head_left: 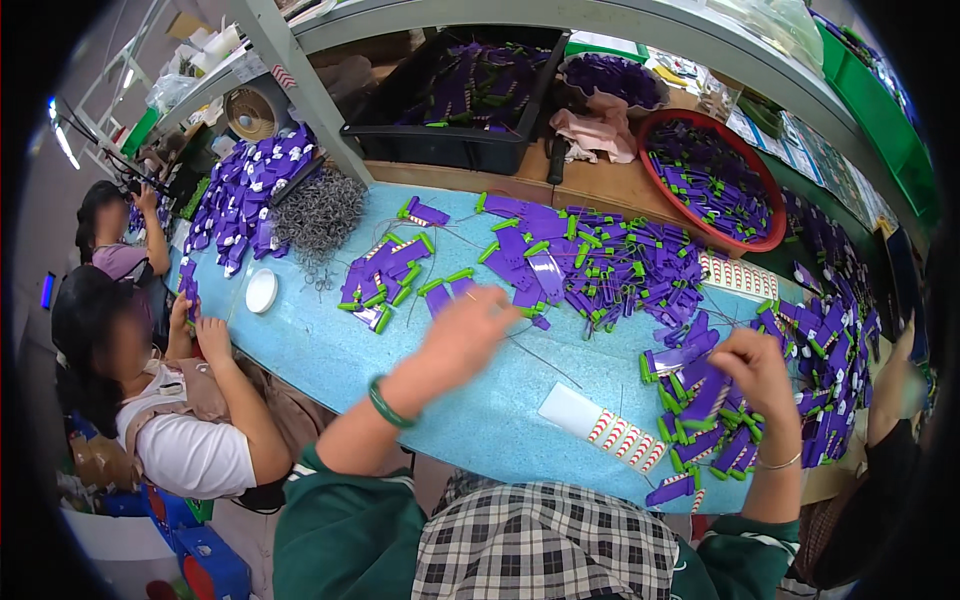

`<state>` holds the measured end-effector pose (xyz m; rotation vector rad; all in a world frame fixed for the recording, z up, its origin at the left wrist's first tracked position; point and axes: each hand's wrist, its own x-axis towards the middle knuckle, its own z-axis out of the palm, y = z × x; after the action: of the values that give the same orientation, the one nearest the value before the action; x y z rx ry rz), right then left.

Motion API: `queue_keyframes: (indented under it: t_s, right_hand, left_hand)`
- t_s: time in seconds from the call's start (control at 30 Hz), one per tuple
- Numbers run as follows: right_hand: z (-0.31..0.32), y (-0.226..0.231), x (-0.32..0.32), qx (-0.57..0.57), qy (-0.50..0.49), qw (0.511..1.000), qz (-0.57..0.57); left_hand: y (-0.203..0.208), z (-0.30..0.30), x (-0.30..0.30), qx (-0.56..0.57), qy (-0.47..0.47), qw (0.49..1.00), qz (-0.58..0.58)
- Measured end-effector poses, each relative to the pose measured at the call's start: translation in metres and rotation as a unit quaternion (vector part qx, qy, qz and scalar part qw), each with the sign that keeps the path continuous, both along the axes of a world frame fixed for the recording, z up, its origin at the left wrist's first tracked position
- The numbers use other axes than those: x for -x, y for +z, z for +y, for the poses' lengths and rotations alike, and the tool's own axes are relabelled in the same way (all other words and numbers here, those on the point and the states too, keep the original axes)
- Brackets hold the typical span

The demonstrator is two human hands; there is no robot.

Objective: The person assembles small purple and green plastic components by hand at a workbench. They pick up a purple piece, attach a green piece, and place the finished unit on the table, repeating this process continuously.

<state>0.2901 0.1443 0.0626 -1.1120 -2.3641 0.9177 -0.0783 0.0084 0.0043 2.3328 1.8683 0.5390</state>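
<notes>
My right hand (757,368) pinches a flat purple plastic piece (708,396) above a heap of purple pieces with green ends (740,452). To the left, my left hand (462,338) hangs over the table beside a small group of similar purple pieces (385,268); motion smears its fingers, so whether they hold anything is unclear. A larger pile of purple and green pieces (625,265) with thin wires lies beyond both hands. Between my hands, near the table's front edge, rests a sheet of red-and-white striped stickers (625,440), its left part bare white.
A black crate (460,150) and a red basin (652,135) of purple pieces stand at the back. Grey metal clips (320,212) and a white round lid (261,290) lie at left. Co-workers (205,440) sit leftward; another person's hand (893,385) is at right.
</notes>
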Motion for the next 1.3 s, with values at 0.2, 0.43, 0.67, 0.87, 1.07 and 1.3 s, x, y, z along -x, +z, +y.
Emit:
queue_keyframes:
  t_s: [0.2,0.43,0.67,0.87,1.07,1.3]
  right_hand:
    - [-0.031,-0.010,0.011,-0.283,0.011,0.955,-0.094]
    - [-0.104,-0.074,0.058,-0.194,0.072,0.969,-0.139]
    - [-0.105,-0.091,0.069,-0.174,0.029,0.974,-0.140]
    - [-0.104,-0.099,0.069,-0.206,0.059,0.974,-0.072]
    - [-0.103,-0.104,0.076,-0.222,0.120,0.968,-0.015]
    - [-0.091,-0.082,0.062,0.080,0.056,0.977,0.190]
  left_hand:
    - [-0.008,0.016,0.056,-0.082,-0.008,0.955,0.285]
    - [-0.011,0.013,0.055,0.073,-0.033,0.970,0.228]
    - [-0.011,0.000,0.026,0.098,-0.041,0.968,0.228]
    - [-0.017,-0.009,0.011,-0.060,0.000,0.996,0.060]
    - [-0.005,-0.035,-0.082,0.133,0.030,0.813,-0.566]
    - [-0.060,-0.029,-0.102,0.297,0.035,0.686,-0.663]
